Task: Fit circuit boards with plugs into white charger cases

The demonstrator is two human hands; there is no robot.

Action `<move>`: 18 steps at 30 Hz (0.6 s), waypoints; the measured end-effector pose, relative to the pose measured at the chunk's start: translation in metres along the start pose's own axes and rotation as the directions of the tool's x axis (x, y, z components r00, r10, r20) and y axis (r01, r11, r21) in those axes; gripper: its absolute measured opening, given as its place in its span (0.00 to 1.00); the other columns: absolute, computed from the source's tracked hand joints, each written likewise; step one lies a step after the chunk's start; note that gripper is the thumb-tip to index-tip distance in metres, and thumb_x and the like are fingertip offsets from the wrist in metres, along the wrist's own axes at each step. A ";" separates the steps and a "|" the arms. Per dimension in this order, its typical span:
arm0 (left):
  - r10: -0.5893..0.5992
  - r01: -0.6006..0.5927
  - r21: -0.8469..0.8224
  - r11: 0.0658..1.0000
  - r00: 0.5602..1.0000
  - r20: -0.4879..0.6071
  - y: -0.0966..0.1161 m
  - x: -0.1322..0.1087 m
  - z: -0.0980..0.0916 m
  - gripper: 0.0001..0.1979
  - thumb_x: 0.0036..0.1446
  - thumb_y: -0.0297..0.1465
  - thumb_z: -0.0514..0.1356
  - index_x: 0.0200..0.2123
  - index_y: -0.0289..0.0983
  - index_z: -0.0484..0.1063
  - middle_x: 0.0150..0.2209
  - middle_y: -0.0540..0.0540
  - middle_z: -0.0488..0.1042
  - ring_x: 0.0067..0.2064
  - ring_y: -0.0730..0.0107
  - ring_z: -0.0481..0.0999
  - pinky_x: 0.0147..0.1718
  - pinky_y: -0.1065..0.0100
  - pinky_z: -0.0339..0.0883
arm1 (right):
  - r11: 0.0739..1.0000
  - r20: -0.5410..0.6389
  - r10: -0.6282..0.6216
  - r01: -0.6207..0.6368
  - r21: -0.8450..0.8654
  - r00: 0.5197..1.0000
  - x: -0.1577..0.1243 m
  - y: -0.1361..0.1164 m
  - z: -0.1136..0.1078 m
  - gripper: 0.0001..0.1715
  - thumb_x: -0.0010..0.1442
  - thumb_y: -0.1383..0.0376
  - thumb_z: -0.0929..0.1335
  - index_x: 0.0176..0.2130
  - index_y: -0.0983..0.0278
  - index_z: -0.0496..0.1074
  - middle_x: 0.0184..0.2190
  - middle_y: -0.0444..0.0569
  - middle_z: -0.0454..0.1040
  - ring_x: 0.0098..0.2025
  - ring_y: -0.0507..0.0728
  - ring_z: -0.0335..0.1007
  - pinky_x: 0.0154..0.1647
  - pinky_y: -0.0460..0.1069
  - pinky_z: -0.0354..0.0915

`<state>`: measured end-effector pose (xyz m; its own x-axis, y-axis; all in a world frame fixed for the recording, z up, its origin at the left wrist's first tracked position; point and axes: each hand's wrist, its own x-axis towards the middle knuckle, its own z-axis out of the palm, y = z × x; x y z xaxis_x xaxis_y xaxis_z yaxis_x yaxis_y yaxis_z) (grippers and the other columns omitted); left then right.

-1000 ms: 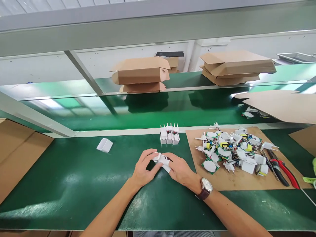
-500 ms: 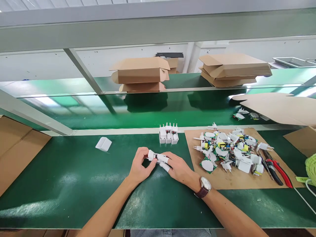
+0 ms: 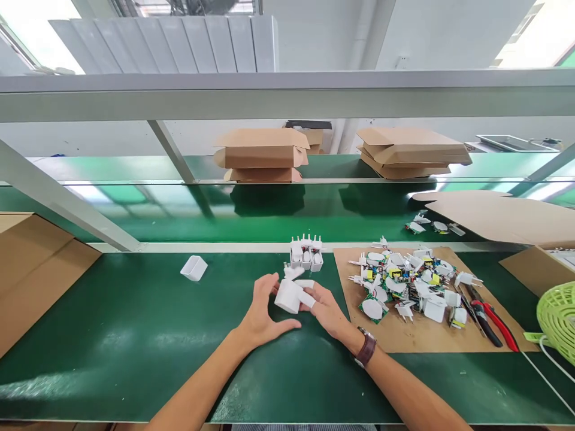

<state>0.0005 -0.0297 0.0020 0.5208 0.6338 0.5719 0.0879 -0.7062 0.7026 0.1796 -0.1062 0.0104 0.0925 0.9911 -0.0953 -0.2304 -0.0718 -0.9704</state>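
Note:
My right hand [image 3: 326,308], with white covers on some fingertips, grips a white plug charger [image 3: 288,295] above the table. The charger is tilted, its plug end pointing up and away from me and its smooth white case facing me. My left hand [image 3: 263,311] is spread around the charger's left side, thumb stretched out below it; whether its fingertips touch the case is hard to see. Just beyond stand several white cases [image 3: 306,257] in a row, with plug pins sticking up. A lone white case [image 3: 194,267] lies on its side to the left.
A brown cardboard sheet [image 3: 431,341] on the right bears a heap of plug parts and circuit boards [image 3: 404,278]. Red-and-black pliers [image 3: 498,326] lie there, beside a green basket [image 3: 557,317]. Cardboard boxes stand at the left [image 3: 40,275] and on the back shelf [image 3: 263,149].
The charger has turned so its smooth case faces me. My left thumb and fingers have spread from their pinch, while my right hand keeps hold. The camera view has tilted upward.

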 end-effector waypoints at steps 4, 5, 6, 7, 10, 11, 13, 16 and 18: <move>0.201 -0.196 0.129 0.972 0.979 -0.027 0.007 -0.001 0.005 0.38 0.60 0.31 0.67 0.69 0.41 0.52 0.52 0.36 0.73 0.48 0.56 0.79 0.46 0.55 0.78 | 0.973 0.139 0.132 -0.155 0.172 0.982 -0.001 -0.007 0.009 0.31 0.58 0.42 0.72 0.45 0.64 0.76 0.38 0.53 0.81 0.41 0.64 0.80 0.48 0.63 0.75; 0.215 -0.208 0.132 0.969 0.976 -0.037 0.009 -0.001 0.006 0.39 0.61 0.32 0.67 0.69 0.40 0.51 0.50 0.37 0.74 0.45 0.58 0.80 0.43 0.57 0.78 | 0.970 0.152 0.141 -0.168 0.177 0.978 -0.002 -0.008 0.011 0.30 0.58 0.42 0.72 0.45 0.64 0.76 0.37 0.53 0.81 0.41 0.64 0.80 0.48 0.63 0.75; 0.218 -0.210 0.138 0.968 0.975 -0.044 0.010 0.000 0.007 0.39 0.61 0.33 0.67 0.69 0.40 0.51 0.49 0.37 0.75 0.42 0.60 0.80 0.41 0.58 0.78 | 0.969 0.162 0.150 -0.178 0.172 0.975 -0.002 -0.008 0.012 0.29 0.59 0.42 0.71 0.45 0.64 0.76 0.36 0.53 0.82 0.41 0.64 0.80 0.47 0.63 0.75; 0.217 -0.208 0.146 0.967 0.975 -0.050 0.011 0.000 0.007 0.39 0.61 0.34 0.66 0.69 0.40 0.51 0.49 0.38 0.75 0.42 0.61 0.80 0.40 0.59 0.78 | 0.970 0.165 0.158 -0.184 0.160 0.974 -0.003 -0.008 0.012 0.29 0.60 0.43 0.70 0.45 0.64 0.76 0.36 0.53 0.82 0.41 0.64 0.81 0.47 0.63 0.76; 0.217 -0.205 0.169 0.964 0.975 -0.057 0.012 0.002 0.007 0.37 0.62 0.35 0.66 0.69 0.40 0.51 0.48 0.38 0.76 0.41 0.61 0.80 0.40 0.60 0.78 | 0.979 0.166 0.167 -0.183 0.088 0.972 -0.002 -0.007 0.012 0.30 0.64 0.42 0.66 0.48 0.64 0.76 0.37 0.54 0.81 0.41 0.64 0.81 0.44 0.61 0.77; 0.220 -0.207 0.176 0.962 0.974 -0.057 0.013 0.003 0.006 0.38 0.62 0.35 0.66 0.69 0.40 0.51 0.48 0.38 0.76 0.42 0.61 0.80 0.41 0.60 0.78 | 0.986 0.153 0.146 -0.155 0.053 0.977 -0.003 -0.007 0.012 0.31 0.65 0.42 0.66 0.49 0.64 0.76 0.37 0.54 0.81 0.42 0.64 0.81 0.44 0.61 0.77; 0.229 -0.210 0.199 0.957 0.970 -0.078 0.012 0.004 0.003 0.39 0.60 0.35 0.67 0.69 0.39 0.52 0.48 0.37 0.75 0.45 0.59 0.80 0.43 0.58 0.77 | 0.998 0.098 0.040 -0.036 -0.047 0.994 -0.004 -0.009 0.010 0.30 0.66 0.42 0.65 0.49 0.63 0.76 0.40 0.53 0.81 0.44 0.63 0.79 0.45 0.60 0.77; 0.187 -0.144 0.282 0.948 0.973 -0.133 0.006 0.005 -0.002 0.39 0.57 0.33 0.69 0.67 0.38 0.56 0.48 0.37 0.75 0.49 0.53 0.78 0.48 0.53 0.75 | 0.950 -0.006 -0.221 0.214 -0.225 0.975 -0.008 -0.015 0.003 0.25 0.68 0.45 0.63 0.51 0.58 0.76 0.46 0.52 0.79 0.46 0.61 0.78 0.49 0.58 0.77; 0.058 -0.005 0.298 0.954 0.984 -0.168 -0.003 0.008 -0.005 0.36 0.56 0.34 0.69 0.65 0.39 0.59 0.49 0.38 0.76 0.50 0.53 0.77 0.49 0.51 0.74 | 0.877 -0.113 -0.393 0.336 -0.344 0.912 -0.008 -0.018 -0.007 0.22 0.71 0.49 0.62 0.53 0.57 0.74 0.50 0.53 0.77 0.48 0.60 0.77 0.53 0.58 0.75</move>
<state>-0.0001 -0.0207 0.0062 0.3748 0.6357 0.6748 0.3345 -0.7716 0.5410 0.1903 -0.1135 0.0272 0.2843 0.9200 0.2698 0.1620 0.2313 -0.9593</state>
